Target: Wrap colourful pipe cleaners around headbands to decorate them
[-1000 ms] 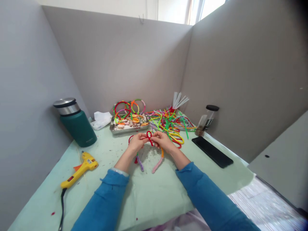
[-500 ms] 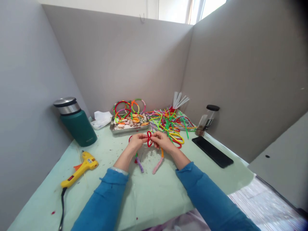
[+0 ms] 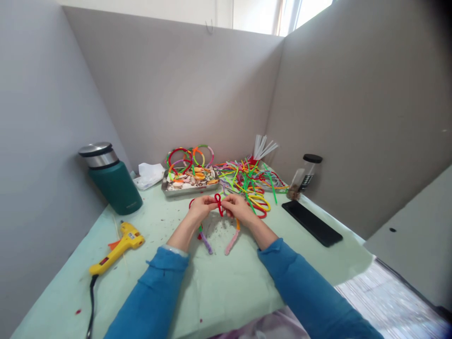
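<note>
Between my fingertips is a red pipe cleaner [image 3: 218, 200] bent into small loops. My left hand [image 3: 202, 209] pinches it from the left side, and my right hand [image 3: 238, 207] pinches it from the right. Below the hands, on the table, lies a headband-like curved band wrapped in coloured pipe cleaner; its purple end [image 3: 205, 242] and its pink end [image 3: 231, 244] show, while its upper part is hidden behind my hands. A bit of red also shows just beyond my left hand.
A metal tray of shells [image 3: 190, 186] with colourful hoops [image 3: 180, 160] stands at the back, beside a heap of pipe cleaners [image 3: 247, 179]. At left are a green bottle [image 3: 116, 183] and a yellow glue gun [image 3: 118, 249]. A black phone [image 3: 311, 223] and a clear bottle [image 3: 306, 174] are at right.
The red loops have turned and look narrower, with the lower loop now closer to a single strand. Both hands stay in nearly the same place.
</note>
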`<state>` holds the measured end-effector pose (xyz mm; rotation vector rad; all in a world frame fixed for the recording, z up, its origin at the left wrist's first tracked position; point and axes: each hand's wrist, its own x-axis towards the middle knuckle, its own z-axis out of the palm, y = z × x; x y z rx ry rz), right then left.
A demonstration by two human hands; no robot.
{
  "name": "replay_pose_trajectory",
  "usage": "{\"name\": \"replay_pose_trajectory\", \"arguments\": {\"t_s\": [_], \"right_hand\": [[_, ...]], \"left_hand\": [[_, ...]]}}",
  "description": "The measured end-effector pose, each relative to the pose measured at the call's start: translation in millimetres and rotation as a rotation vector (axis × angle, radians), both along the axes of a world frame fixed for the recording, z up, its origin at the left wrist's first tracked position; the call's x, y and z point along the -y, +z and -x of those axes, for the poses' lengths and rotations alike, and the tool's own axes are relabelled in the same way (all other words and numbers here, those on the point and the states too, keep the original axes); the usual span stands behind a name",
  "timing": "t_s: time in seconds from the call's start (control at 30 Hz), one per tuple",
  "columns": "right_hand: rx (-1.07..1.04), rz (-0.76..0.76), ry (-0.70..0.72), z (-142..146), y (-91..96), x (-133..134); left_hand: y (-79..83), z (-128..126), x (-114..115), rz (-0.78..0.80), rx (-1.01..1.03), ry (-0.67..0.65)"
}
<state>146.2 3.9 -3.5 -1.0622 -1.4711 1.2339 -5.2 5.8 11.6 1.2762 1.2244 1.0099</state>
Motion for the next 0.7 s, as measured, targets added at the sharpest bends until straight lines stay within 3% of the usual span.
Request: {"name": "replay_pose_trajectory", "arguments": {"t_s": [0.23,0.43,0.7], "right_hand": [[0.076,-0.071,0.034,-0.8,4.3,2.7],[0.128,-0.197,-0.039,1.6,-1.9,-0.9],[-0.069,0.062,0.004,3.3,-2.2,-0.9]], "left_hand": [[1.0,4.1,-1.9,0.035,0.04,-0.005],[1.7,3.3,-1.0,0.027,0.055,-0.034],[0.1,3.7,-1.0,-0.029,0.034,-0.074]]}}
